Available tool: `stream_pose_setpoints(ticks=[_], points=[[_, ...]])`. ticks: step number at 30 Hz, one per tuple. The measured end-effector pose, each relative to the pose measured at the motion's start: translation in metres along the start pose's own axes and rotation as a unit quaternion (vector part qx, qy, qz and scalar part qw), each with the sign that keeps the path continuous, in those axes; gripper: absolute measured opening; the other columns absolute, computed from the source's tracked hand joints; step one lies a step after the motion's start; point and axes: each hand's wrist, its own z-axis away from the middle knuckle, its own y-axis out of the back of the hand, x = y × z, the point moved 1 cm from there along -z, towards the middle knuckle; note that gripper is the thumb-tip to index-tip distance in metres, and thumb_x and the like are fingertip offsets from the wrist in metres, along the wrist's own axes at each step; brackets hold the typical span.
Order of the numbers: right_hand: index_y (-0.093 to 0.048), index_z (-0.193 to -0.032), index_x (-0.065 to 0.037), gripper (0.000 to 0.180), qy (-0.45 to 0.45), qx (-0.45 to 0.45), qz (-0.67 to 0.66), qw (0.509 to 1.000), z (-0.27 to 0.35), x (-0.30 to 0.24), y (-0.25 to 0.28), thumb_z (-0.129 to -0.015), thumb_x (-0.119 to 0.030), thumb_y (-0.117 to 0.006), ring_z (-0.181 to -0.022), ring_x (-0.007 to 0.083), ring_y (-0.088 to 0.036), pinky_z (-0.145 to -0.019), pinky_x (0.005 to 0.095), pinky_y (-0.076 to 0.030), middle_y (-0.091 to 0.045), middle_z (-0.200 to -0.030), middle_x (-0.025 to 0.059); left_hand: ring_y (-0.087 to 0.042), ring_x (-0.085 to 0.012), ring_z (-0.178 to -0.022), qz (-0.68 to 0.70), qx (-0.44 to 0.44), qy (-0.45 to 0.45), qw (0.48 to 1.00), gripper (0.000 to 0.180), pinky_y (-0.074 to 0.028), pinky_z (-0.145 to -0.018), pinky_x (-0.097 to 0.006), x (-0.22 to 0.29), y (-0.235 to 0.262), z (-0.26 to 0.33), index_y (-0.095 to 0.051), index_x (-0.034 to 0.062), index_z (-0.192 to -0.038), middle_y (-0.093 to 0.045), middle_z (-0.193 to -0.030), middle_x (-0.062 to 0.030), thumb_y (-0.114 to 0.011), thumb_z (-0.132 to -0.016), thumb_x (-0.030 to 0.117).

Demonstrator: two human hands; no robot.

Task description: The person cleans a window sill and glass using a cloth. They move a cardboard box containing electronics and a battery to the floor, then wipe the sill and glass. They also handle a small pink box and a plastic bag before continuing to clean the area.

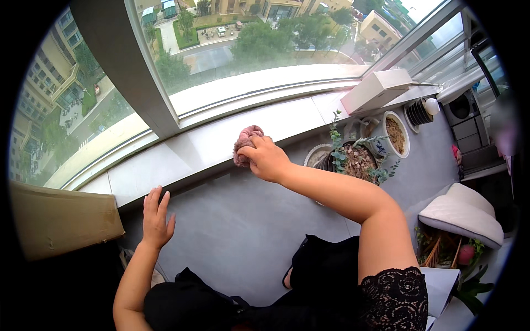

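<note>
A bunched pink cleaning cloth (243, 155) rests against the front edge of the white window sill (270, 126). My right hand (270, 159) is closed around it, arm stretched forward from the lower right. Closer to the left end of the sill, my left hand (157, 219) hangs just in front of the edge. Its fingers are stretched out and nothing is in them; whether the fingertips touch the sill I cannot tell.
A cardboard box (69, 220) stands at the left end of the sill. To the right are a potted plant (359, 160), a white pot (398, 134) of soil and a white box (375, 91) on the sill. A pale cushion (461, 214) lies farther right. Large window panes (248, 49) rise behind.
</note>
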Motion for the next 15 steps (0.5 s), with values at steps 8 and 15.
stream_pose_setpoints(ticks=[8, 15], points=[[-0.040, -0.144, -0.031, 0.046, -0.119, -0.072, 0.118, 0.983, -0.049, 0.063, -0.038, -0.099, -0.042, -0.039, -0.143, 0.0326, -0.023, -0.114, 0.0565, -0.018, -0.034, -0.152, 0.0071, -0.033, -0.0376, -0.138, -0.226, -0.294, -0.016, 0.928, 0.074, -0.022, -0.114, -0.054, 0.004, -0.068, -0.134, -0.038, 0.0019, -0.142, -0.033, -0.150, -0.0220, -0.069, -0.083, 0.034], [-0.045, -0.139, -0.027, 0.041, -0.541, 0.126, 0.058, 0.829, 0.004, 0.233, -0.004, -0.098, -0.032, -0.046, -0.134, 0.0404, -0.032, -0.104, 0.0506, -0.038, -0.033, -0.149, 0.0108, -0.046, -0.0384, -0.130, -0.267, -0.312, -0.058, 0.910, 0.050, -0.019, -0.116, -0.052, 0.002, -0.089, -0.143, -0.047, -0.0018, -0.136, -0.045, -0.142, -0.0253, -0.049, -0.089, 0.012]])
